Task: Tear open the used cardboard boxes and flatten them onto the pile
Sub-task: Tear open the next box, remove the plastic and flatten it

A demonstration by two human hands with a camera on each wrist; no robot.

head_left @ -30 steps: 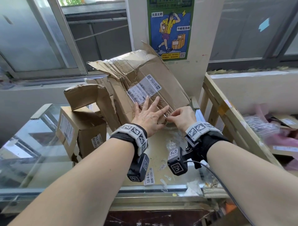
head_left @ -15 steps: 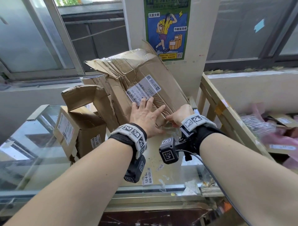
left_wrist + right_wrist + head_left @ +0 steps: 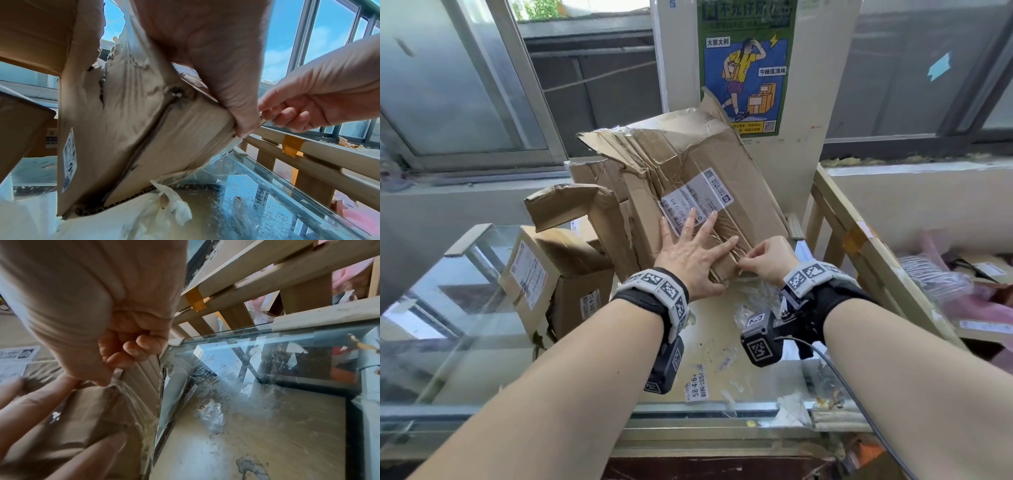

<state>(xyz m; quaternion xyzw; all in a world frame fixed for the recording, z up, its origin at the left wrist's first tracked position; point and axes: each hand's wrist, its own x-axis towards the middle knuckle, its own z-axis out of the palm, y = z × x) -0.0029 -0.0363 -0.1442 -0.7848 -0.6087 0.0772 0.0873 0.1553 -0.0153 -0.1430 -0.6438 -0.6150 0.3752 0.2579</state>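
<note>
A large crumpled cardboard box (image 3: 688,164) with a white shipping label (image 3: 697,200) leans on end against the pillar. My left hand (image 3: 695,240) lies flat on its front face, fingers spread, fingertips reaching the label. At the box's lower right edge my right hand (image 3: 744,265) pinches a strip of clear tape between thumb and forefinger. The left wrist view shows the box's creased underside (image 3: 144,129) and the right hand (image 3: 308,105) pulling a thin strip. In the right wrist view the tape (image 3: 118,373) runs from the pinch down onto the box.
A smaller box (image 3: 541,274) with a raised flap stands to the left on the glass-topped counter (image 3: 448,325). Wadded clear tape (image 3: 750,305) and a loose sticker (image 3: 697,383) lie on the counter. A wooden rack (image 3: 859,246) flanks the right side.
My left hand has slid slightly up the box face toward the label. My right hand stays at the lower right edge, still pinching there.
</note>
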